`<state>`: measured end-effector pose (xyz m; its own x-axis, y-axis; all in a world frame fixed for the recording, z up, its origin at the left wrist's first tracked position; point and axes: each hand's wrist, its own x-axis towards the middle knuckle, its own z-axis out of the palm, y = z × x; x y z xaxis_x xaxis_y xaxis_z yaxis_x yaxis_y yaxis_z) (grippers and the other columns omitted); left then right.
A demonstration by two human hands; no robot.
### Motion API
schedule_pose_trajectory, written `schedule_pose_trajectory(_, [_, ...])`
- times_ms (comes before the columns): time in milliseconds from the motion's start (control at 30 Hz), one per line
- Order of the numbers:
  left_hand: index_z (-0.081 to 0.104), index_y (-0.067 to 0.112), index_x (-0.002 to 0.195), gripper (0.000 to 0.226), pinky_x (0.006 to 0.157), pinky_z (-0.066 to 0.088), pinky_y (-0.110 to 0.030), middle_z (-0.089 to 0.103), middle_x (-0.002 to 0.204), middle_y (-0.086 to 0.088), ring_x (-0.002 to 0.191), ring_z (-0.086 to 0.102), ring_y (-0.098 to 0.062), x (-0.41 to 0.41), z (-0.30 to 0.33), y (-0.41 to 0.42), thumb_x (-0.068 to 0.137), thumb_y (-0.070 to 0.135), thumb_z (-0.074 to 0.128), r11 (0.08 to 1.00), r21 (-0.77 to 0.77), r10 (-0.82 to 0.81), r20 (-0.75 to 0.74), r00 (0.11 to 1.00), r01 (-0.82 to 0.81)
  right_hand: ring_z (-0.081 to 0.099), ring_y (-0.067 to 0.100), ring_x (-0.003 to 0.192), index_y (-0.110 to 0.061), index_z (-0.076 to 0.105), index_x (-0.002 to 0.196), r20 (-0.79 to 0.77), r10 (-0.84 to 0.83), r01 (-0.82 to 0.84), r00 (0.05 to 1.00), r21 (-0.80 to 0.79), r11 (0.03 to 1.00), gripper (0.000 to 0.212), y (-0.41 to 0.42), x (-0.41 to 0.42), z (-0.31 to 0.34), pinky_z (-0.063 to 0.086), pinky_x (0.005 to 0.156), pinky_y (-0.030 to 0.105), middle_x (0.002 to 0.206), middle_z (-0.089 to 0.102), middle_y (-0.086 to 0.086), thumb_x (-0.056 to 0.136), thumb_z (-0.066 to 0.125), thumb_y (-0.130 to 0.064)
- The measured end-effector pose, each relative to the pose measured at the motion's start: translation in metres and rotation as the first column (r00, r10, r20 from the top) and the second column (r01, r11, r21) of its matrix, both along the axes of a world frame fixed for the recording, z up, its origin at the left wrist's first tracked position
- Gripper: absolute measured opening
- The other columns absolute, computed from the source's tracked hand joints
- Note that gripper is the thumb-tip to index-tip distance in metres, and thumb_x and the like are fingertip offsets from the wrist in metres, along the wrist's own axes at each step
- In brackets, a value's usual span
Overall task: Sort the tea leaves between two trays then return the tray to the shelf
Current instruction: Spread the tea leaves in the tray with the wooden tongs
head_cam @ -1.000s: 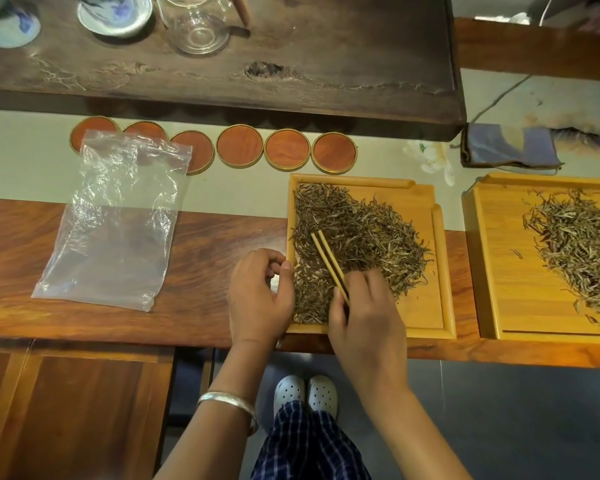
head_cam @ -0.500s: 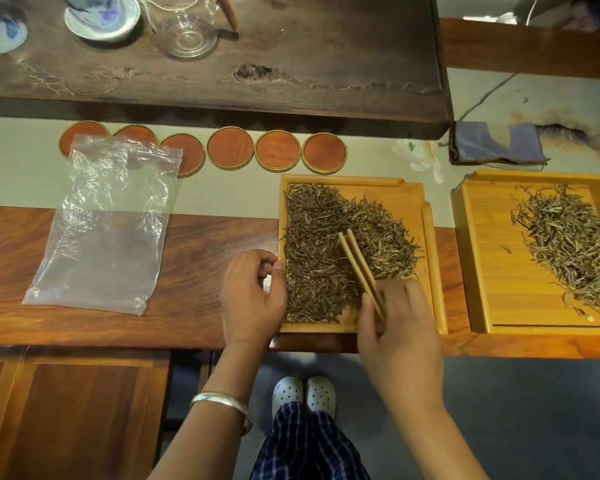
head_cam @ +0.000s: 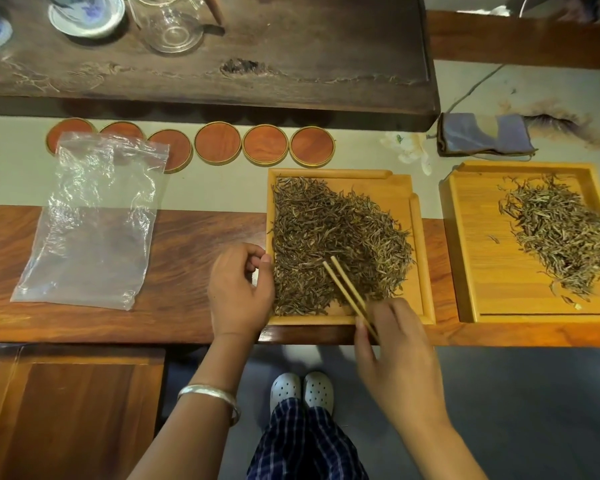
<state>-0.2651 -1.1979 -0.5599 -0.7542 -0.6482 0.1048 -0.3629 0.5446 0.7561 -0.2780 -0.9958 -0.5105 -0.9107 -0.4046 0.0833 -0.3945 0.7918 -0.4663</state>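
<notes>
Right hand [head_cam: 400, 355] holds chopsticks [head_cam: 349, 293], tips in tea leaves [head_cam: 329, 233]; left hand [head_cam: 239, 292] curled, apparently gripping tray [head_cam: 418, 258] edge.
</notes>
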Motion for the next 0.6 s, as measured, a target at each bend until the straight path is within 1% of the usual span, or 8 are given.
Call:
schedule_pose_trajectory(67, [0.06,0.013,0.079,0.007,0.066,0.032,-0.022,0.054,0.072,0.003,0.069,0.049,-0.016,0.0,0.0,0.0,0.083,0.018,0.057,1.0,0.004,-0.002,0.003,1.0,0.002,0.055,0.022,0.076,-0.01,0.058,0.09,0.023,0.009,-0.009,1.0,0.021,1.0,0.01,0.003,0.004,-0.003,0.045,0.05,0.031,0.088,0.052,0.002,0.083,0.065,-0.012])
schedule_pose_trajectory(167, [0.059,0.014,0.079,0.006,0.066,0.033,-0.024,0.054,0.072,0.003,0.07,0.05,-0.016,0.0,0.001,0.0,0.084,0.018,0.057,1.0,0.005,-0.001,0.006,1.0,0.001,0.051,0.018,0.08,-0.014,0.056,0.095,0.046,0.004,-0.005,0.999,0.028,1.0,0.01,0.013,0.009,-0.004,0.037,0.049,0.022,0.093,0.05,-0.003,0.088,0.055,-0.021])
schedule_pose_trajectory(267, [0.058,0.015,0.079,0.006,0.067,0.033,-0.024,0.054,0.072,0.004,0.07,0.05,-0.016,0.0,0.001,0.001,0.084,0.019,0.057,1.0,0.008,0.001,0.007,1.0,-0.001,0.048,0.016,0.079,-0.018,0.053,0.094,0.049,-0.001,0.0,0.999,0.006,1.0,0.012,0.017,0.012,-0.002,0.035,0.049,0.021,0.094,0.047,-0.005,0.089,0.047,-0.027])
schedule_pose_trajectory(333, [0.059,0.014,0.079,0.007,0.067,0.034,-0.025,0.054,0.072,0.003,0.07,0.05,-0.017,0.001,0.001,0.0,0.084,0.019,0.057,1.0,0.011,0.003,0.011,1.0,-0.003,0.049,0.017,0.078,-0.016,0.054,0.092,0.035,-0.002,0.002,0.999,-0.001,1.0,0.011,0.012,0.011,-0.001,0.037,0.048,0.023,0.093,0.048,-0.004,0.089,0.049,-0.026])
schedule_pose_trajectory(400, [0.059,0.014,0.079,0.008,0.067,0.035,-0.026,0.055,0.073,0.003,0.071,0.05,-0.017,0.0,0.001,0.001,0.084,0.02,0.057,1.0,0.013,0.005,0.014,1.0,-0.005,0.053,0.02,0.078,-0.012,0.057,0.09,0.024,0.015,-0.015,1.0,-0.004,1.0,0.008,0.008,0.009,-0.002,0.043,0.048,0.027,0.092,0.052,0.0,0.088,0.056,-0.02])
schedule_pose_trajectory(467, [0.058,0.015,0.079,0.007,0.067,0.036,-0.027,0.054,0.072,0.003,0.071,0.051,-0.017,0.001,0.001,0.001,0.084,0.02,0.057,1.0,0.014,0.006,0.013,1.0,-0.006,0.054,0.021,0.078,-0.011,0.059,0.09,0.027,0.035,-0.036,0.999,0.008,0.999,0.007,0.009,0.011,-0.004,0.045,0.049,0.027,0.092,0.052,0.002,0.086,0.059,-0.016])
schedule_pose_trajectory(533, [0.058,0.014,0.079,0.008,0.067,0.037,-0.029,0.055,0.072,0.002,0.07,0.051,-0.018,0.001,0.0,0.0,0.084,0.02,0.056,1.0,0.006,0.004,0.004,1.0,-0.004,0.053,0.02,0.077,-0.012,0.059,0.09,0.03,0.037,-0.037,0.999,0.026,0.999,0.009,0.013,0.016,-0.005,0.041,0.047,0.025,0.09,0.051,0.001,0.086,0.056,-0.019])
schedule_pose_trajectory(600, [0.059,0.013,0.079,0.011,0.066,0.039,-0.031,0.056,0.072,0.0,0.069,0.052,-0.019,0.001,-0.001,-0.001,0.084,0.022,0.054,1.0,0.004,0.002,-0.005,1.0,-0.002,0.053,0.021,0.077,-0.012,0.06,0.093,0.042,0.025,-0.026,0.999,0.018,1.0,0.014,0.017,0.02,-0.005,0.041,0.046,0.027,0.089,0.052,0.0,0.087,0.052,-0.023])
